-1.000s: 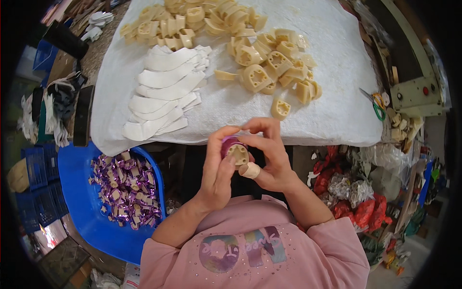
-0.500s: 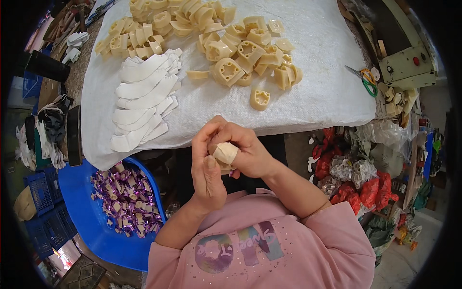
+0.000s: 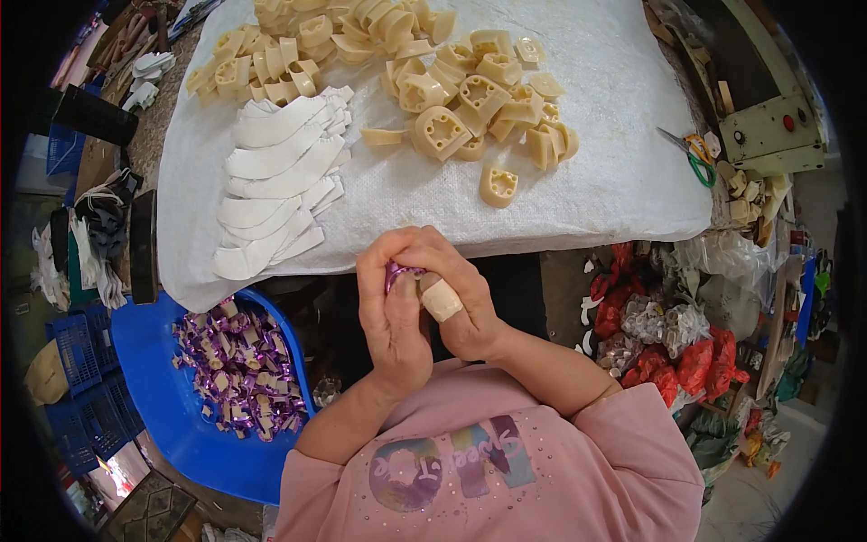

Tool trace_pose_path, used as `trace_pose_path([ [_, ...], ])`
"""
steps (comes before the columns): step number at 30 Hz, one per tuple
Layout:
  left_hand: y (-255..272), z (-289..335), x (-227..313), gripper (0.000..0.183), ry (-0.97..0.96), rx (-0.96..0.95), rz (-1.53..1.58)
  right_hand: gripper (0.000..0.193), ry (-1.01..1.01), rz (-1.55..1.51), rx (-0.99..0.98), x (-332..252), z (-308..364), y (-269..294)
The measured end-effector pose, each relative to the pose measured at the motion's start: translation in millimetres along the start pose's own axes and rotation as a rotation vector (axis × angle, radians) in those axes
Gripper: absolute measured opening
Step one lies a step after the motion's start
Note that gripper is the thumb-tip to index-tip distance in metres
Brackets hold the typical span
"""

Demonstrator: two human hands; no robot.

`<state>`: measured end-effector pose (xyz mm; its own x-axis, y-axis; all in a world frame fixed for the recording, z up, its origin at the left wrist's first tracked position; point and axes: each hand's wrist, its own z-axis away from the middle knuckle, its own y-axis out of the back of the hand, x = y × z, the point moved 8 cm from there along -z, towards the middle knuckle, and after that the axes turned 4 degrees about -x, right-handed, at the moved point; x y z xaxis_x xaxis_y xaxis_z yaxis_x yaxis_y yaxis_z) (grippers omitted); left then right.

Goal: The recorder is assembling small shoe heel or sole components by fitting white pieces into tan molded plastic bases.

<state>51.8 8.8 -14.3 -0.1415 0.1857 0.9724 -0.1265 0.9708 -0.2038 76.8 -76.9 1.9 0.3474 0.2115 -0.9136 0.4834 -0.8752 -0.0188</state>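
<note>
In front of my chest, just off the near edge of the covered table, my left hand [image 3: 390, 316] and my right hand [image 3: 465, 303] close together around a small shiny purple-covered heel [image 3: 396, 275]. Fingers hide most of it; a purple strip shows between them. Beige wrapping [image 3: 441, 299] goes round my right thumb. Both thumbs press inward at the piece. Beyond my hands, one bare beige plastic heel [image 3: 498, 186] with holes in its face sits apart from a heap of similar heels [image 3: 440, 133]. White curved cut pieces [image 3: 275, 172] lie overlapped in a column to the left.
A white woven sheet [image 3: 397, 199] covers the table. Green- and orange-handled scissors [image 3: 695, 158] lie near its right edge. Down left, a blue basin [image 3: 163, 425] holds many purple-covered heels [image 3: 244, 375]. Red plastic bags [image 3: 695, 361] and clear bags crowd the lower right.
My hands have turned the piece, and its purple side now shows between the fingers. The wrapped right thumb has shifted slightly right and down.
</note>
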Motion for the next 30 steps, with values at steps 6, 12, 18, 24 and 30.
trace_pose_path([
  [6, -5, -8, -7, 0.063, 0.107, -0.159, 0.300, 0.038, -0.192, 0.016, 0.025, 9, -3, 6],
  [12, -6, -9, -9, 0.079, 0.279, -0.278, 0.501, 0.047, -0.558, -0.300, -0.102, 27, -1, 10],
  [18, -4, -7, 21, 0.102, -0.301, -0.371, -0.564, 0.032, -0.293, 0.500, -0.141, -9, -18, 32],
  [24, -2, -7, 18, 0.087, -0.123, -0.310, -0.426, 0.026, -0.262, 0.318, -0.095, -5, -12, 30],
  [30, 9, -9, 9, 0.045, 0.135, -0.283, -0.128, 0.020, -0.522, -0.301, -0.025, 26, -5, 33],
])
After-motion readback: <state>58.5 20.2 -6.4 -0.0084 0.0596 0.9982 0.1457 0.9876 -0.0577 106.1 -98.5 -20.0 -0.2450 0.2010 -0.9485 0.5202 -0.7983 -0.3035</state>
